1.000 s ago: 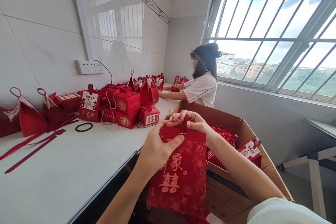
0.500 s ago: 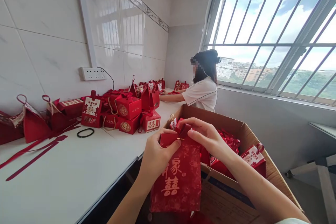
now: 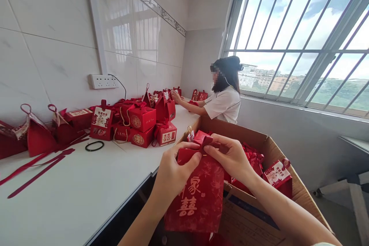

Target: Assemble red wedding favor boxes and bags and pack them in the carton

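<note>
A red gift box (image 3: 198, 200) with gold Chinese characters hangs upright between my hands, in front of the carton. My left hand (image 3: 180, 167) grips its upper left edge, thumb on the front and fingers behind. At the top, my right hand (image 3: 226, 153) pinches a dark red ribbon loop (image 3: 205, 141) between thumb and fingers. A small gold bar shows on the box front just below the loop. Behind my hands stands an open cardboard carton (image 3: 276, 142) holding several red gift boxes (image 3: 278, 177). The far side of the held box is hidden.
On the white table (image 3: 57, 215) at left stand several red gift boxes (image 3: 141, 119), with loose ribbons (image 3: 40, 173) and a black hair tie (image 3: 94, 146). A co-worker (image 3: 225, 96) in a white shirt sits at the table's far end. A power strip (image 3: 104, 81) is on the wall.
My right hand has closed its fingers more tightly on the ribbon loop and shifted slightly lower. The co-worker's arm has reached out toward the boxes by the wall.
</note>
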A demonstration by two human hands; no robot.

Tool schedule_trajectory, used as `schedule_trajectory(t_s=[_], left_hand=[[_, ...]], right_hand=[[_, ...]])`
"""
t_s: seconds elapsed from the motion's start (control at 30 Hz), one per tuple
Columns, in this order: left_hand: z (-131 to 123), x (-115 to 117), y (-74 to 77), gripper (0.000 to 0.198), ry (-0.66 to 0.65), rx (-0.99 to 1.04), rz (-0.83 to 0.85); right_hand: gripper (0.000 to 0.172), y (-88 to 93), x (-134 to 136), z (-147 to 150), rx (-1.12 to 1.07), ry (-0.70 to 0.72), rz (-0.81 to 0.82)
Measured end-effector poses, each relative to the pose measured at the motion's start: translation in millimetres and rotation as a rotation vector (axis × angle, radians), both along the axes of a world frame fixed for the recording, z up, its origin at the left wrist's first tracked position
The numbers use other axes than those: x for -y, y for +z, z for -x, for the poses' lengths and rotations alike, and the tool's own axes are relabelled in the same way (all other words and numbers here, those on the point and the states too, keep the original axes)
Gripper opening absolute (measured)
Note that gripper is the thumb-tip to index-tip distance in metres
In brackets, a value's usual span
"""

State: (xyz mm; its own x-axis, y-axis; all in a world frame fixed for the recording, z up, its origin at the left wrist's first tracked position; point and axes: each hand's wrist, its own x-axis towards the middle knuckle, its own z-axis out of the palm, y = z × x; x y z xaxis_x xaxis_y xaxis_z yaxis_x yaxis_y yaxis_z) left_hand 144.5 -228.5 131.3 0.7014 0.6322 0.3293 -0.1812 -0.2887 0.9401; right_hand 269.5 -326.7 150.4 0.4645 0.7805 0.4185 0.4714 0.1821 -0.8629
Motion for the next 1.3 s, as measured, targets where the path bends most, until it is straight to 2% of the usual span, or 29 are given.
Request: schedule_trajectory(t_s=[0.13,0.37,0.63,0.93,1.03,1.17,1.3], left_hand=[[6.8,-2.0,2.3,0.021,-0.051,-0.044,0.041],[9.2,-5.3,-2.9,0.022,0.051,-0.006,0.029],[12.3,-5.9,-3.2,0.024,0.064,-0.006,0.078],[11.2,-4.8,-4.6,0.025,0.043,-0.032,0.103],[10.7,-3.4,-6.8,0.024,0.009,-0.057,0.1],[17.3,-5.9,-3.1,0.018,-0.073,-0.08,-0.014],[30.0,-10.9,13.1,0.015,-0.128,-0.171,-0.202]], right_hand=[[0.02,0.9,-0.5,5.0,0.023,0.021,0.009],[0.014,1.0,-4.3,4.8,0.074,0.15,0.038],[0.018,1.1,-6.1,6.2,0.144,0.199,0.058],[0.017,3.3,-6.7,7.6,0.086,0.156,0.039],[0.017,8.8,-7.4,9.0,0.11,0.08,0.012],[0.019,9.8,-8.1,11.1,0.123,0.014,-0.005],[0.02,6.3,-8.6,16.9,0.112,-0.01,-0.015]])
